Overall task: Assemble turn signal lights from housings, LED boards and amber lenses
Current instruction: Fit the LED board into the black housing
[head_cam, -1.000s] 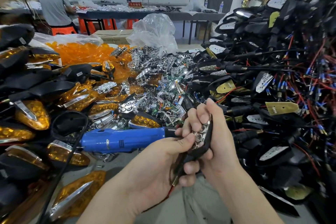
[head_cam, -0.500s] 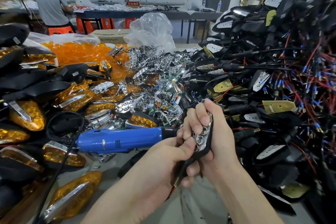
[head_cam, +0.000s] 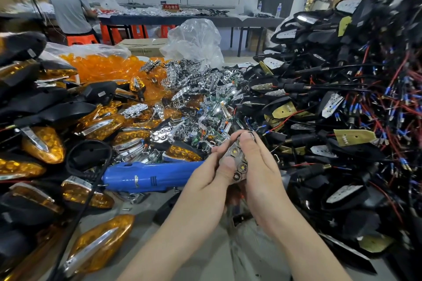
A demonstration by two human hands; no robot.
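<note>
Currently: LED reflector insert being seated by hand, lens not yet fitted

Both hands meet at centre frame over one workpiece. The left hand (head_cam: 213, 172) grips the reflector insert (head_cam: 237, 163) from the side, thumb pressed flat on its face. The right hand (head_cam: 259, 166) closes round the opposite edge, thumb tip on the upper end. LED cells show through the chrome cups between the two thumbs. Whether a housing sits behind the insert cannot be told; the palms hide it.

Judgement: the step in hand is pressing the LED and reflector unit home. The next move calls for even thumb pressure, then a free hand for an amber lens or for the blue power screwdriver (head_cam: 148, 177), which lies just left of the left hand.

Containers and stock:
- A clear bag (head_cam: 91, 49) at rear left holds loose amber lenses (head_cam: 102, 67).
- A second clear bag (head_cam: 194, 39) stands crumpled behind the heap of chrome reflectors (head_cam: 196, 91); its contents are not visible.
- A cardboard box (head_cam: 141, 44) sits behind both; contents not visible.
- Black housings (head_cam: 342, 121) with red and blue leads lie unboxed, heaped at right.
- Finished lights (head_cam: 43, 143) are stacked loose at left.
</note>
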